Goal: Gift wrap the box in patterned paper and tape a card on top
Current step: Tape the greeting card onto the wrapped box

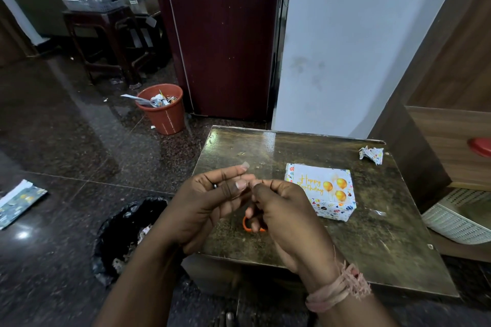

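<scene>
Head camera: the box (322, 192) sits wrapped on the table (372, 233), with the birthday card (317, 184) lying on top. Taping looks left. Just beside it, both hands, left hand (204, 207) and right hand (284, 218), pinch something tiny, probably clear tape.

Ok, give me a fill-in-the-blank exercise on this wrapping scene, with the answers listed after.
1. The card on top of the wrapped box reads "Happy ____".
2. The card shows ____ gold balloons.
3. The crumpled paper scrap lies at the table's far ____ corner.
4. The left hand and right hand meet above an ____ tape ring.

Missing words: Birthday; three; right; orange
</scene>
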The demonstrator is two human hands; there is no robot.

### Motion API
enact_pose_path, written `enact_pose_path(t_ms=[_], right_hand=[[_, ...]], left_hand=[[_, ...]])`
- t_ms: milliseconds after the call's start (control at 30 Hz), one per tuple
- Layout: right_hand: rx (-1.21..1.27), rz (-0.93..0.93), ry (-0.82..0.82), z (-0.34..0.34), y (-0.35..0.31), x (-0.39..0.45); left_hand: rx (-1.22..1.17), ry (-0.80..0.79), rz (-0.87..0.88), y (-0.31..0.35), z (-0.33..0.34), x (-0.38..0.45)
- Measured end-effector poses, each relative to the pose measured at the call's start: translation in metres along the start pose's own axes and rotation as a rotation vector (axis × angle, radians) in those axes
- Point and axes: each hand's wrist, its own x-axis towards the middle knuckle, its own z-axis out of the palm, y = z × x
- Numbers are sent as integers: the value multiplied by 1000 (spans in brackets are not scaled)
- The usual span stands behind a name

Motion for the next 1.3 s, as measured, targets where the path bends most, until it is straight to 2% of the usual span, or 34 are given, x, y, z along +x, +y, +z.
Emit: enact_pose_path(t_ms=[100,200,333,400,500,533,733,800,900,967,1033,1167,1300], right_hand=[[171,86,10,6,3,1],[209,91,38,5,5,2],[65,58,66,3,10,2],[-26,41,29,3,11,1],[-109,20,9,5,11,0],[-129,14,9,5,11,0],[-148,50,-23,5,10,-1],[-190,11,5,4,12,2],[-387,-155,123,-1,14,6],[-409,-240,186,-7,11,7],[-395,-271,219,-13,6,8],[-313,-263,215,-21,0,10],[-179,-206,168,-25,-9,6]], left_hand=[[-35,-6,30,-4,4,2],[-11,-30,8,-6,2,4],[144,23,-15,-5,-4,3],[346,103,14,-6,-9,5],[906,278,122,-15,-20,13],[1011,311,136,-19,-22,16],[1256,306,119,-30,-24,18],[1208,312,146,-26,-20,15],[914,310,219,-17,-12,9],[684,268,228,-10,-1,5],[561,201,208,-8,7,3],[477,118,194,-13,11,4],[436,122,187,-14,15,6]])
